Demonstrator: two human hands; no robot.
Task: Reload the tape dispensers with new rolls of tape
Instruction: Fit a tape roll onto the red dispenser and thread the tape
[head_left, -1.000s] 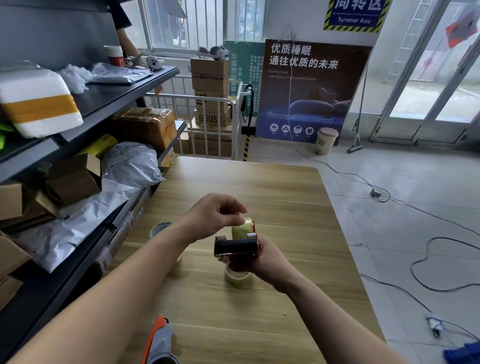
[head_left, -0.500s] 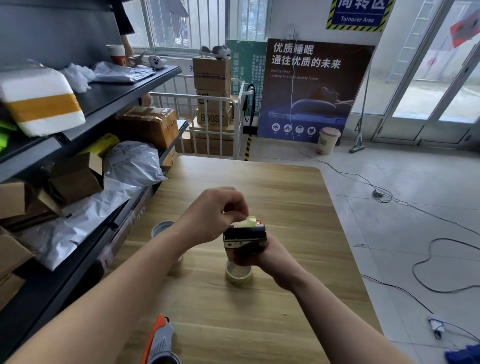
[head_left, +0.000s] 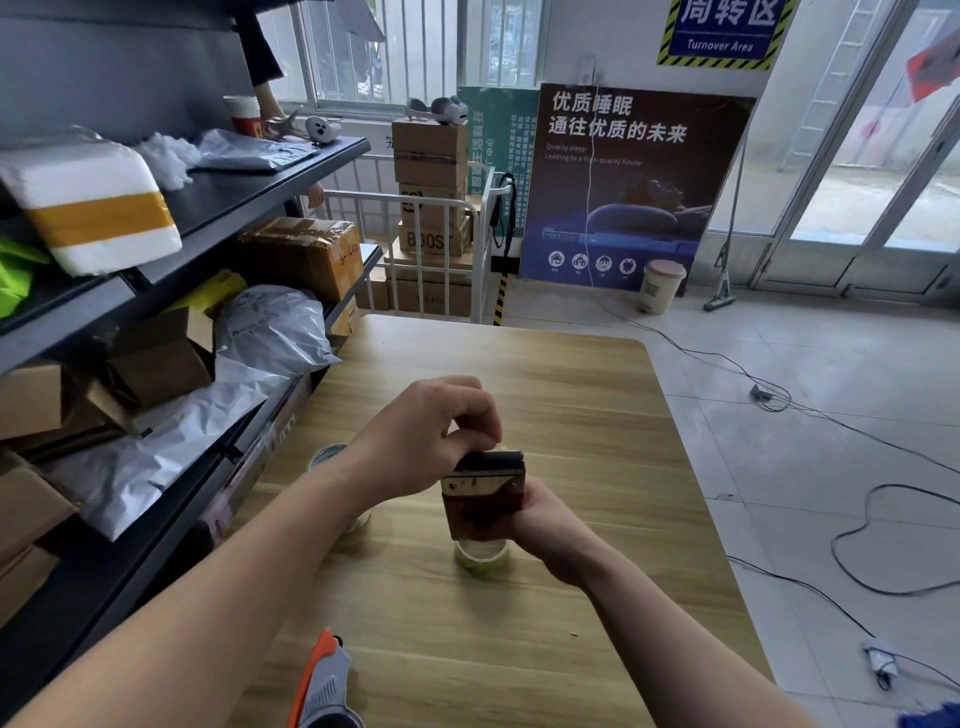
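Observation:
I hold a dark red tape dispenser (head_left: 483, 493) with a metal toothed blade above the wooden table (head_left: 571, 415). My right hand (head_left: 545, 525) grips its body from the right and below. My left hand (head_left: 431, 436) has its fingers curled over the dispenser's top left edge, pinching at the tape there; the roll inside is mostly hidden. A yellowish tape roll (head_left: 480, 556) lies on the table just under the dispenser. Another roll (head_left: 327, 454) shows behind my left wrist.
An orange and grey dispenser (head_left: 324, 680) lies at the table's near edge. Dark shelves (head_left: 249, 192) with boxes and plastic mailer bags run along the left. Cables (head_left: 883, 519) trail over the tiled floor at the right. Stacked cartons and a white rail stand beyond the table.
The dispenser has been turned, so its blade end now faces up and the yellow tape no longer shows above it. My left hand has closed down onto its top.

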